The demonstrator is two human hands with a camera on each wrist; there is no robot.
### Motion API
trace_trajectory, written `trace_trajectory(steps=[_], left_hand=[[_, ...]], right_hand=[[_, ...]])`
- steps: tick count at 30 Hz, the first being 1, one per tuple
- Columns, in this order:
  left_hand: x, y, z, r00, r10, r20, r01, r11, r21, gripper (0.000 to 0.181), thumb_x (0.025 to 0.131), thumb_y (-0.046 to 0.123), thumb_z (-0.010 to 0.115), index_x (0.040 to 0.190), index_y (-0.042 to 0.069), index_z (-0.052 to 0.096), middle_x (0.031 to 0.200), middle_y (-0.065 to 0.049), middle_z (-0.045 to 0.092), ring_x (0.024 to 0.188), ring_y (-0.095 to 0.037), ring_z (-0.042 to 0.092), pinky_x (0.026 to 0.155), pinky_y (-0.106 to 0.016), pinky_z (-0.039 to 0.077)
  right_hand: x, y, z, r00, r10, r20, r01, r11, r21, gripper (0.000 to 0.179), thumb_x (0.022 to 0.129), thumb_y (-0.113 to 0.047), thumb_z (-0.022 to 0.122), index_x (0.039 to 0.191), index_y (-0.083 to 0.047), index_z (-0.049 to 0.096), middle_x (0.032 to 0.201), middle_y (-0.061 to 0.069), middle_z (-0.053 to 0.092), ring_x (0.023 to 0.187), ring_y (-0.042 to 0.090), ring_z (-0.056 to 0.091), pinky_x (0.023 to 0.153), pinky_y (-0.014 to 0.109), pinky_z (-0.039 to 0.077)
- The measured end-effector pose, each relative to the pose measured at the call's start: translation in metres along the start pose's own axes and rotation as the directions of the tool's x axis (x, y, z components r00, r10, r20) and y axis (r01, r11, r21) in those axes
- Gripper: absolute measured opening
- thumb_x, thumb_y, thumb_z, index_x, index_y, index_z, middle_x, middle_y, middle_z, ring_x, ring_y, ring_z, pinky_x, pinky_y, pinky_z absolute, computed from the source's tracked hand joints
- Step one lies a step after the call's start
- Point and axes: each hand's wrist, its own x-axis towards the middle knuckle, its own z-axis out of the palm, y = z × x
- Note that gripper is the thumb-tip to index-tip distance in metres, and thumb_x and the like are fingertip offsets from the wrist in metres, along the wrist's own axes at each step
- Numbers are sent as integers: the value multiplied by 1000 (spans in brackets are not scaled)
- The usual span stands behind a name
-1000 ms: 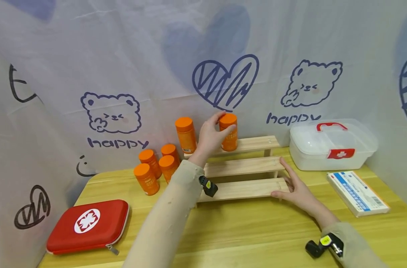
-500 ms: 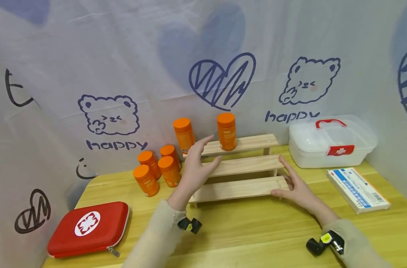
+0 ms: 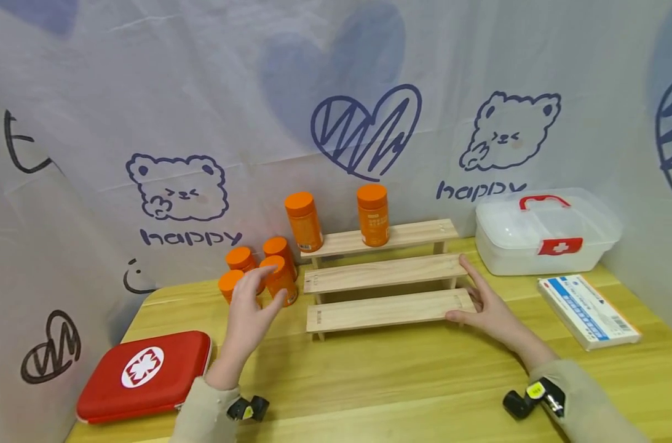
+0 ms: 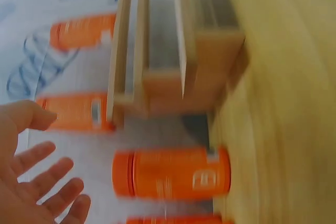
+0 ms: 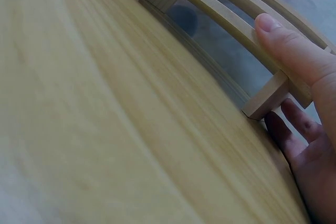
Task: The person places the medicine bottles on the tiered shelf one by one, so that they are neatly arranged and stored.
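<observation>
A three-tier wooden display rack (image 3: 391, 309) stands on the table. Two orange bottles sit upright on its top tier, one at the left end (image 3: 304, 224) and one near the middle (image 3: 373, 215). My right hand (image 3: 495, 315) grips the rack's right end, thumb on the bottom tier and fingers around its side. Several more orange bottles cluster on the table left of the rack. My left hand (image 3: 249, 320) is in front of them, fingers spread from the thumb and holding nothing. In the left wrist view, a gap shows between the left hand and the nearest standing bottle (image 4: 173, 174).
A red zippered first-aid case (image 3: 147, 375) lies at the front left. At the back right is a clear-lidded white medicine box (image 3: 546, 246) with a red handle. A blue-and-white carton (image 3: 590, 312) lies before it. A printed cloth (image 3: 247, 123) hangs behind the table.
My left hand has let go of the orange bottle near the middle of the top tier and moved left and down toward the clustered bottles. The right hand stays on the rack.
</observation>
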Motion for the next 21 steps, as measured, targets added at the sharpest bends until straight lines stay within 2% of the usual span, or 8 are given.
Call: trace_trajectory(steps=[2, 4, 8, 11, 17, 19, 21], left_hand=[[1, -10, -10, 996, -57, -66, 57, 998, 4, 40, 84, 6, 71, 122, 1, 59, 119, -16, 57, 108, -32, 48, 90, -44, 37], [2, -17, -20, 982, -140, -128, 143, 990, 9, 39, 85, 7, 70, 121, 0, 59, 118, -17, 56, 106, -34, 47, 88, -44, 37], [3, -30, -33, 926, -319, -199, 331, 943, 29, 42, 87, 14, 69, 125, 1, 57, 120, -18, 54, 107, -35, 45, 88, -44, 35], [4, -38, -37, 887, -420, -190, 433, 901, 34, 48, 88, 21, 68, 130, 3, 53, 126, -18, 51, 112, -36, 42, 92, -46, 33], [2, -54, -33, 819, -560, -128, 561, 827, -32, 69, 87, 30, 70, 141, 4, 39, 135, -21, 44, 119, -38, 38, 98, -49, 33], [1, -59, -31, 800, -588, -121, 585, 809, -63, 74, 85, 32, 72, 143, 3, 36, 137, -22, 43, 120, -38, 39, 99, -50, 34], [-1, -64, -29, 790, -601, -119, 594, 799, -89, 75, 85, 33, 72, 143, 3, 35, 137, -22, 43, 120, -38, 39, 99, -50, 34]], right_hand=[[1, 0, 1, 1000, -2, 1, 2, 1000, 5, 107, 80, -9, 77, 155, -29, 4, 160, 2, -1, 134, 50, 25, 104, 50, 26], [1, 1, 1, 1000, -1, 4, 1, 1000, 8, 107, 80, -8, 77, 155, -30, 4, 160, 2, -1, 134, 51, 24, 103, 52, 25], [2, 3, 1, 1000, -3, 2, 3, 1000, -5, 108, 80, -9, 78, 153, -37, 4, 160, 1, -1, 133, 50, 25, 103, 52, 25], [3, 2, 1, 1000, -6, -6, 6, 1000, -16, 108, 80, -10, 78, 153, -36, 4, 160, -1, -1, 134, 49, 25, 104, 51, 25], [2, -1, 0, 1000, -8, -7, 8, 1000, -10, 108, 79, -8, 78, 154, -33, 4, 160, -3, -2, 133, 51, 25, 103, 54, 25], [1, -3, 0, 1000, -4, -4, 4, 1000, -9, 108, 79, -8, 78, 154, -32, 4, 160, -3, -2, 133, 52, 25, 103, 54, 25], [1, -4, 1, 1000, -1, 0, 1, 1000, -12, 108, 80, -9, 78, 154, -32, 3, 160, -3, -2, 133, 52, 25, 102, 53, 26]])
